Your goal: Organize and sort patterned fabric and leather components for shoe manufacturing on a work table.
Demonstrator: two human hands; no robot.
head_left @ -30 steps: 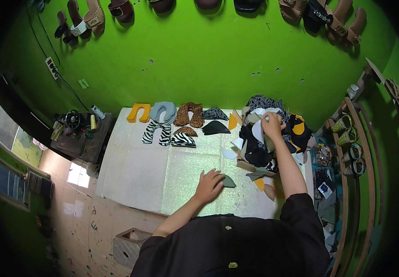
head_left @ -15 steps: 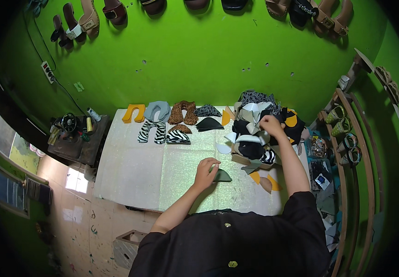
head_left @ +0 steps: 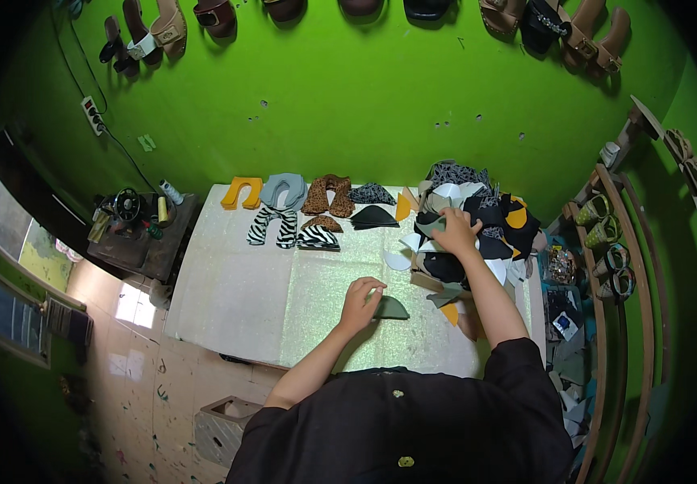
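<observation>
Our pale, glossy-topped table (head_left: 235, 315) has its curved left edge well apart from our left hand (head_left: 364, 303), with a broad stretch of its top between them. On the right, room is tighter: a tangled heap of black, grey, white and yellow fabric offcuts (head_left: 495, 216) reaches close to the right edge, and a brown wooden rack (head_left: 604, 266) with footwear stands beyond. A low cardboard box (head_left: 426, 281) sits under the heap's near side.

Along the far edge, against the bright green wall (head_left: 356, 113), we have yellow U-shaped pieces (head_left: 242, 194), grey-blue U-shaped pieces (head_left: 284, 192), leopard-print U-shaped pieces (head_left: 328, 196) and a black half-round stack (head_left: 375, 219). Zebra-striped U-shaped pieces (head_left: 262, 228) lie nearer us.

Our left hand rests just beside a dark green half-round stack (head_left: 392, 308) on the near part of the table, its fingers loosely bent, thumb apart from forefinger. Our right forearm reaches up over the heap; the right hand (head_left: 456, 231) is palm down, fingers bent, with a grey-green flat piece (head_left: 429, 227) at its fingertips. We cannot tell whether they pinch it.
</observation>
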